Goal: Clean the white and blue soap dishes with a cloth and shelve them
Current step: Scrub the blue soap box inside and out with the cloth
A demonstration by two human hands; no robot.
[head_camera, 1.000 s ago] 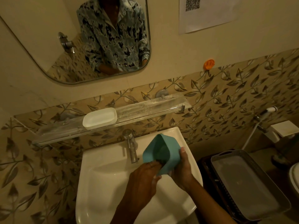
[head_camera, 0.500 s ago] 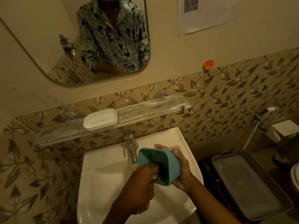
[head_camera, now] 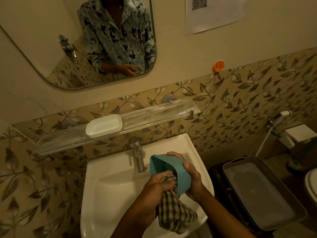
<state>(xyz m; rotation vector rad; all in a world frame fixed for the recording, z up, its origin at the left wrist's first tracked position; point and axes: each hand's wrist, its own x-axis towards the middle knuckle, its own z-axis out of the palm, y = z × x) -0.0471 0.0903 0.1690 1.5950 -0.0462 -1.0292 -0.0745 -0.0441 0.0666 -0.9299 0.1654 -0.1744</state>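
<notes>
One blue soap dish (head_camera: 182,176), gripped in right hand (head_camera: 193,179); left hand (head_camera: 157,185) clutches checked cloth (head_camera: 175,213) inside. White soap dish (head_camera: 103,125) on glass shelf (head_camera: 154,114).

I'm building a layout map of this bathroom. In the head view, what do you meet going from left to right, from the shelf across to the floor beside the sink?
white soap dish → tap → blue soap dish → grey basket
</notes>
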